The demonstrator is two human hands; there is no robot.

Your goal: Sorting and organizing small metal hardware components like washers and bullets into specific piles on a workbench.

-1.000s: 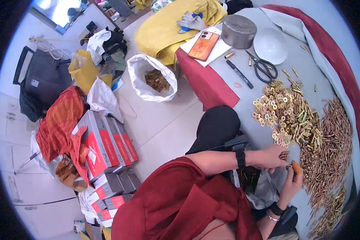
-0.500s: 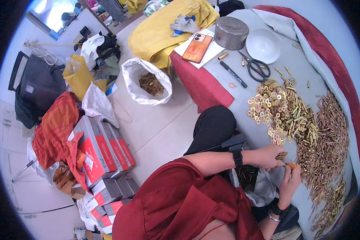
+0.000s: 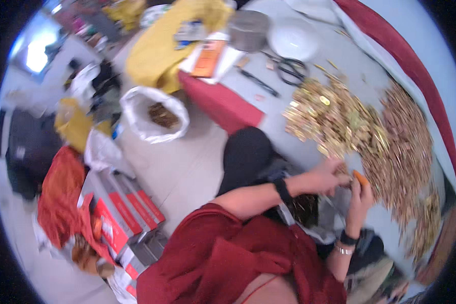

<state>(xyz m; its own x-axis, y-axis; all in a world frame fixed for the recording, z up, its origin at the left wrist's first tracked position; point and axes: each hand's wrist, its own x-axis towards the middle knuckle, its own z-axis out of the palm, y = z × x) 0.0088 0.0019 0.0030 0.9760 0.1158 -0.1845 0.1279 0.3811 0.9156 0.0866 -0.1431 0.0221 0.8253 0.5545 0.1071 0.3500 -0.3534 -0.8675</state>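
Observation:
My left hand (image 3: 323, 176) is closed around a small bunch of brass-coloured metal pins (image 3: 341, 169), smeared by motion. Close beside it, my right hand (image 3: 358, 198) has its fingers drawn together. An orange piece (image 3: 361, 178) shows at its fingertips; I cannot tell whether it is held or worn over a finger. Both hands are above an open bag (image 3: 305, 209) with dark pins inside, at the table's near edge. Just beyond them lies a heap of brass washers and short tubes (image 3: 334, 114), with a long pile of thin metal pins (image 3: 403, 152) to its right.
Scissors (image 3: 292, 71), a black marker (image 3: 259, 82), a white bowl (image 3: 292, 39), a metal pot (image 3: 249, 30) and an orange phone (image 3: 209, 58) are on the grey table. On the floor stand a white sack (image 3: 134, 126) and red-grey boxes (image 3: 124, 207).
The whole view has swung and blurred, shifting the table and floor things leftward. My hands stay close together, a little higher in the picture; the left still holds the pins.

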